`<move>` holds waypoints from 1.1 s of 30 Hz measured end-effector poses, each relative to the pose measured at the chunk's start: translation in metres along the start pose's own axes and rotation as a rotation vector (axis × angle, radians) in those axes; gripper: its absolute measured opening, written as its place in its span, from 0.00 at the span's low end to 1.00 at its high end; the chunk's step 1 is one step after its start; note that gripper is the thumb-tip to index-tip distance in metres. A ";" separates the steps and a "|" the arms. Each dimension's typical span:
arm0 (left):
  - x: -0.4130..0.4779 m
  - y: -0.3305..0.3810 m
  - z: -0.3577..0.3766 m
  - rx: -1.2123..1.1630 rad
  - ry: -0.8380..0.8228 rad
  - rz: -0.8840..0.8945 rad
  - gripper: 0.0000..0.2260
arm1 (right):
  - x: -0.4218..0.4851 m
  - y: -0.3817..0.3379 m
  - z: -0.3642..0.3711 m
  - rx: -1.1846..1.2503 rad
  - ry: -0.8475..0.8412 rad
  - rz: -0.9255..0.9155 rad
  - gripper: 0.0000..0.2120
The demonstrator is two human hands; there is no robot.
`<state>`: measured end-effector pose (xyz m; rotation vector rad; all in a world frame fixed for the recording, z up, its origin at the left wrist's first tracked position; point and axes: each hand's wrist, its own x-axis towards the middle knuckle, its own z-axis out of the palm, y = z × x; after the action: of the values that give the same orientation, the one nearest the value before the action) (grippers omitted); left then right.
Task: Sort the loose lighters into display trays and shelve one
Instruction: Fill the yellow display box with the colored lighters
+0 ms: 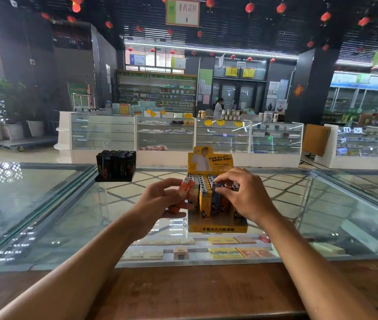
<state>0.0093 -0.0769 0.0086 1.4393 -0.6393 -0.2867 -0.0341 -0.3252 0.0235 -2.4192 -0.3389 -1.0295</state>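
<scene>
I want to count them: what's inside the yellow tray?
Upright lighters stand in rows in the yellow tray: yellow, blue and orange ones show. The right hand covers the right-side ones, so a full count isn't possible.

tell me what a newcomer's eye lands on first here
The yellow display tray of upright lighters stands mid-way along the glass counter, with the right hand touching their tops. Just left of it, the left hand holds an orange lighter. Farther back on the left sits a block of black lighters.
</scene>
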 end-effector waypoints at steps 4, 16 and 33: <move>0.000 0.001 0.000 -0.053 -0.011 -0.024 0.12 | 0.000 0.001 0.000 -0.003 -0.004 0.013 0.11; -0.001 0.002 0.002 -0.133 -0.020 -0.050 0.15 | -0.002 -0.002 0.003 -0.035 -0.034 0.039 0.12; 0.000 0.001 0.016 0.008 0.031 0.120 0.12 | 0.000 -0.022 -0.009 0.389 -0.080 0.044 0.15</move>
<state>0.0004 -0.0900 0.0102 1.4046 -0.6995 -0.1671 -0.0486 -0.3107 0.0363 -2.1089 -0.4640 -0.7662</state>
